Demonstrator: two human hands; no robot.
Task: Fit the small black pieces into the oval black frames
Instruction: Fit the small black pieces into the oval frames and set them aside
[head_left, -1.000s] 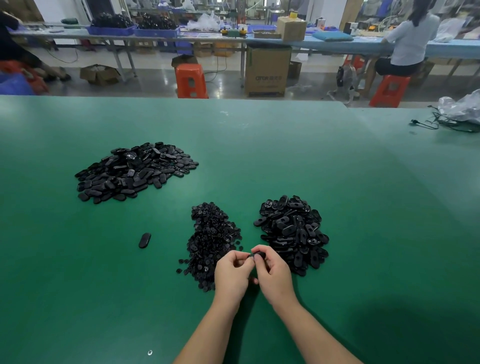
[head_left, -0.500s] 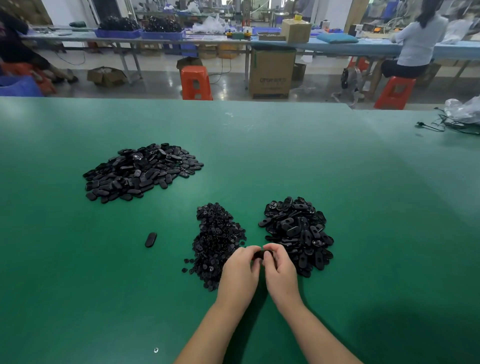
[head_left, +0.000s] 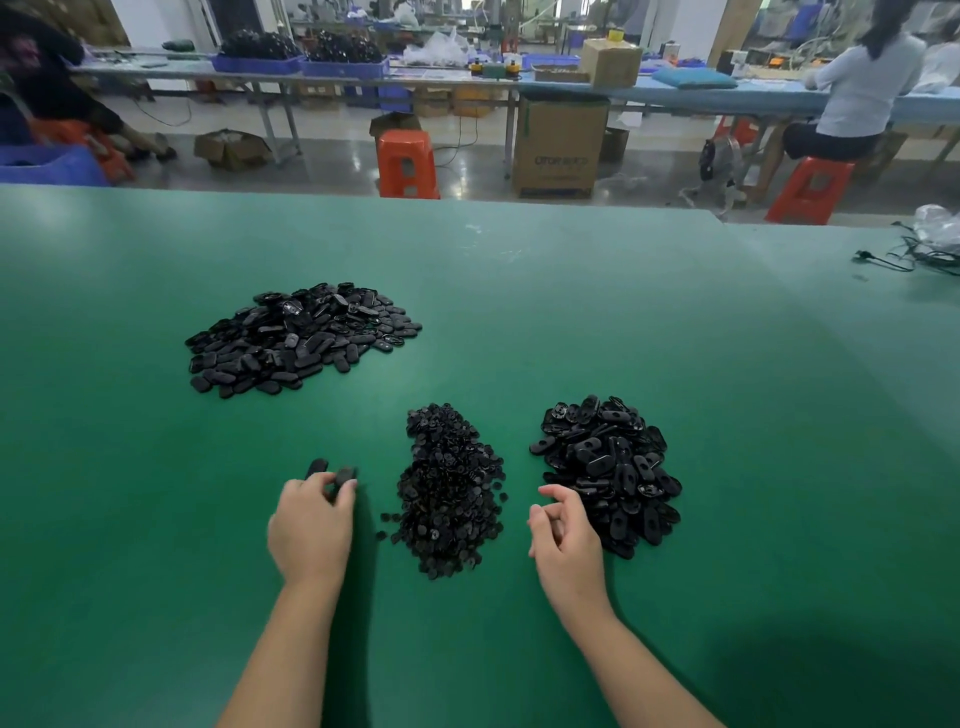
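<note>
**Left fingers on an oval piece, right hand loose and empty**

Pinching a black oval piece (head_left: 345, 474) at its fingertips, the left hand (head_left: 311, 525) reaches left of the middle heap; a second oval piece (head_left: 316, 466) lies on the mat just beside it, touching or nearly so, cannot tell which. Right hand (head_left: 565, 538) hangs by the near-left edge of the frame heap, fingers loosely curled, nothing in them.

Green table (head_left: 727, 467): flat, matte mat surface, slight sheen, fills most of the view.

Far-left pile (head_left: 298, 338): biggest spread, low and wide, smooth rounded black ovals, mostly closed faces up, glossy plastic.

Frame heap (head_left: 608, 470) on the right: oval black frames with an open slot through the middle, shiny hard plastic, stacked at all angles.

Small-piece heap (head_left: 449, 488) in the middle, between the two hands: tiny roundish black bits, knobbly texture, tall narrow mound; a few strays at its near-left edge.

Heaps are well apart from each other; the middle and right ones sit near.

Behind the table: orange plastic stool (head_left: 408, 163), cardboard box (head_left: 558, 150) on the floor, a seated person (head_left: 857, 93) at a blue bench, back turned. Black cable (head_left: 904, 257) and clear crinkled plastic bag (head_left: 937, 223) at the table's far-right edge.
</note>
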